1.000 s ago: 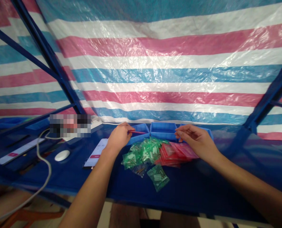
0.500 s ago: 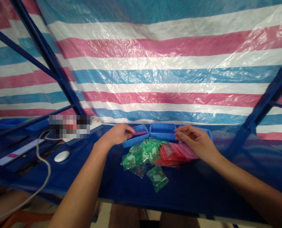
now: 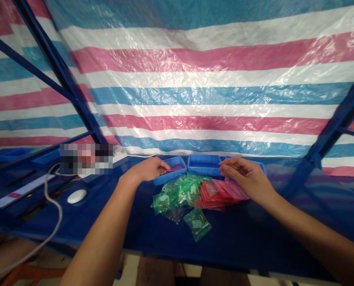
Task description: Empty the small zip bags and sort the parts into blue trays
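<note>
My left hand (image 3: 153, 169) is at the left blue bin (image 3: 169, 176), thumb and fingers pinched on the edge of a thin red plastic bag (image 3: 177, 169), which lies low inside the bin. My right hand (image 3: 244, 171) hovers in front of the right blue bin (image 3: 258, 165), fingers loosely curled and thumb apart, with nothing visible in it. Beneath it lies a fanned stack of red and pink plastic bags (image 3: 214, 194). Left of the stack is a heap of green-tinted clear bags (image 3: 179, 192) holding small parts. One such bag (image 3: 197, 224) lies nearer the front.
A middle blue bin (image 3: 204, 166) stands between the other two. On the left of the blue table (image 3: 161, 238) are a white mouse (image 3: 77, 196), a pale cable (image 3: 59, 210) and a power strip (image 3: 120, 155). Blue frame posts (image 3: 84, 115) rise before a striped sheet (image 3: 209, 95).
The red bag in my left hand has tipped lower into the left bin. My right hand has barely moved.
</note>
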### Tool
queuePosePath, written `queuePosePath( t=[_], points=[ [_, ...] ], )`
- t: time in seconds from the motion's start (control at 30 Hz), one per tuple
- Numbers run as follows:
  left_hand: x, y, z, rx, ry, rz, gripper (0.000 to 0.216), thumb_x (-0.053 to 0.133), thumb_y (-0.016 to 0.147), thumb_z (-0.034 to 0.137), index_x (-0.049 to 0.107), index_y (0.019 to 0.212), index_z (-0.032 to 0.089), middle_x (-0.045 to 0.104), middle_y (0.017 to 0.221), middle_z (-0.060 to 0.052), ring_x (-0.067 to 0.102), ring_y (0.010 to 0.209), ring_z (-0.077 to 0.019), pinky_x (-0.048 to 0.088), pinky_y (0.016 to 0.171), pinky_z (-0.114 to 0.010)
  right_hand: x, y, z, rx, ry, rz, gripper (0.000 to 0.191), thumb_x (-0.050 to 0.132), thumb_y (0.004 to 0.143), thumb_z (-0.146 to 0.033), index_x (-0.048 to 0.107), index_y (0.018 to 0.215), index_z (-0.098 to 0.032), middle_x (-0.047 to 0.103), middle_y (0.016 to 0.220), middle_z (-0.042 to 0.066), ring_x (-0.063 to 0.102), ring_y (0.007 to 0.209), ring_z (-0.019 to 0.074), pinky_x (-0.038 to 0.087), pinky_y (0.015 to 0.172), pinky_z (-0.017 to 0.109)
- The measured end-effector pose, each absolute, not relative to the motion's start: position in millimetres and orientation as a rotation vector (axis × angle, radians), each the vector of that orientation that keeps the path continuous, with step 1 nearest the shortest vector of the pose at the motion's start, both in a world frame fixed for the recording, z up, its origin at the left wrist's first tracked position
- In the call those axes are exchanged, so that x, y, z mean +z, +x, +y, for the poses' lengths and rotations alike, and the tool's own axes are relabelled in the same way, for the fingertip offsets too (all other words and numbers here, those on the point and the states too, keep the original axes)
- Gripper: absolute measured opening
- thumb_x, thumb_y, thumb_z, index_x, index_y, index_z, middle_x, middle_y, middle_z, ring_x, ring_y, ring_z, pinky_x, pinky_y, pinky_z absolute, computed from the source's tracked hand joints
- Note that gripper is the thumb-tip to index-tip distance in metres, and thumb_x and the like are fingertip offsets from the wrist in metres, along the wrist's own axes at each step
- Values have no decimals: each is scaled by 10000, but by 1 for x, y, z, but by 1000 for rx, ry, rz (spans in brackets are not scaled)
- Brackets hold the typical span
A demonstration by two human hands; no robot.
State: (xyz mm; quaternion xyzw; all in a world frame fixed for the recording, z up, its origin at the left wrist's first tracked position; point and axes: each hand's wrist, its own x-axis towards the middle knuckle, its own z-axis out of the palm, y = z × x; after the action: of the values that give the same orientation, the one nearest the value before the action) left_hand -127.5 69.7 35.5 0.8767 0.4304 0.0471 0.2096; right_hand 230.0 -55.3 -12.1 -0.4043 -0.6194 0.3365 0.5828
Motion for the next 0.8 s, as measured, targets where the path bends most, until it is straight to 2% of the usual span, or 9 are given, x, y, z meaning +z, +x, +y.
queuePosePath(
  t=[0.1,0.23,0.33,0.47,0.6,0.7,0.8],
  points=[
    [35,-129,72,119,2384,1166,357,598,861,254,849,1115,256,840,1057,-20,768,943,-232,543,833,-269,-12,230,-55,788,-943,-1446,273,798,914,-479,780,1021,-229,782,913,51,730,749,184,598,713,312],
    [29,-118,64,259,2461,1173,366,603,929,340,806,1219,245,812,1189,-56,749,1020,-231,551,906,-288,-12,230,-55,778,-949,-1459,265,788,926,-468,773,1032,-225,775,897,45,722,742,178,593,726,314],
    [21,-104,54,380,2670,1093,317,627,953,393,826,1121,210,795,1143,-96,727,1028,-241,535,941,-315,-14,229,-56,762,-956,-1484,264,769,941,-474,766,1043,-231,766,905,44,728,786,196,590,742,326],
    [10,-92,47,433,2783,1128,245,602,971,292,828,1023,213,800,1013,-84,733,936,-243,523,878,-327,-15,229,-59,651,-1030,-1613,240,714,986,-472,754,1064,-249,767,948,47,731,844,221,580,784,365],
    [4,-92,48,416,2743,1112,261,567,992,250,819,1060,240,822,1064,-58,757,966,-247,528,877,-317,-8,228,-67,430,-1023,-2000,221,647,1035,-438,747,1118,-259,763,1035,56,714,930,238,561,858,399],
    [1,-94,50,423,2745,1091,281,565,1000,242,811,1136,246,818,1132,-60,757,1024,-251,535,927,-324,-5,224,-73,306,-878,-2325,329,696,1006,-458,706,1265,-256,746,1142,77,680,1050,272,542,961,445],
    [-1,-95,48,467,2790,1100,286,575,1001,247,807,1168,239,808,1144,-78,748,1040,-257,541,955,-346,-6,220,-75,226,-811,-2421,452,720,990,-470,645,1378,-250,721,1215,98,652,1110,287,528,1013,469]
  ],
)
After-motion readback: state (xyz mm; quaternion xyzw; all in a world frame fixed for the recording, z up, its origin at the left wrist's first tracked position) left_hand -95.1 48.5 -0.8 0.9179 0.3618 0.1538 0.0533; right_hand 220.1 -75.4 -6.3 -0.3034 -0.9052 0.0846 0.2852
